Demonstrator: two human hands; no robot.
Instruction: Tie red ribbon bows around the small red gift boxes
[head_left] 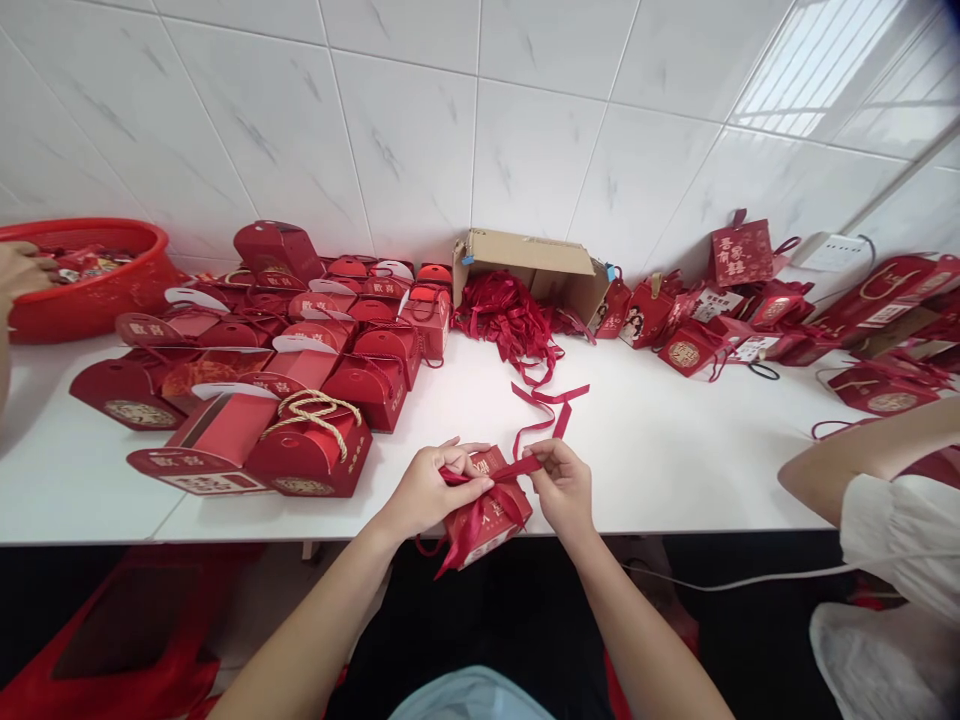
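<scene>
A small red gift box (489, 462) with gold characters sits tilted at the table's front edge, a wide red ribbon (516, 468) across it. My left hand (429, 488) is closed on the ribbon over the box, thumb and fingers pressing at its middle. Between thumb and forefinger, my right hand (561, 484) pinches the ribbon to the right of the box and pulls it fairly straight. Loose ribbon tails hang down over the box's front. Another thin ribbon strip (541, 400) lies curled on the table just behind my right hand.
Rows of red gift boxes (307, 450) stand to the left, with a red basket (142, 300) and another person's hand (22, 270) beyond. A cardboard box (525, 250) spills tangled ribbon (506, 310) at the back. More boxes (686, 345) and a person's arm (862, 455) are on the right.
</scene>
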